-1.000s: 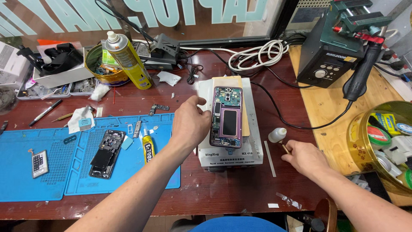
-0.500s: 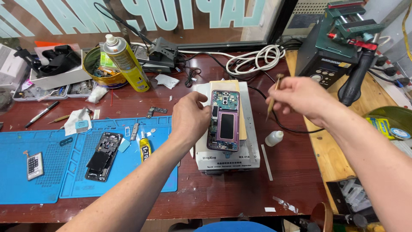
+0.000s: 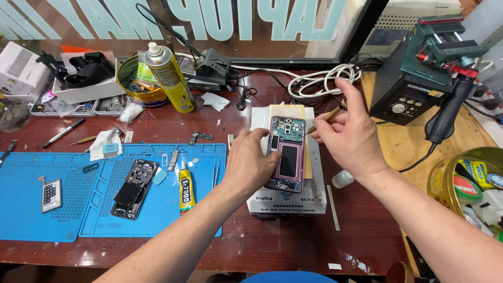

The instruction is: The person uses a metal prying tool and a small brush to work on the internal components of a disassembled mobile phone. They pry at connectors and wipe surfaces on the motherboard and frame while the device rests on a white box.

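At frame centre, the left hand (image 3: 251,162) is gripping the opened purple smartphone (image 3: 286,153) on the white heating plate (image 3: 314,196); the right hand (image 3: 350,135) is pinching a thin wooden-handled brush (image 3: 326,117).

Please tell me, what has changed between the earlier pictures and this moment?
The right hand left the small white bottle on the table, rose holding a thin brush, and has now lowered its tip toward the top of the opened phone. The left hand stayed on the phone's left edge; the phone stayed on the white heating plate.
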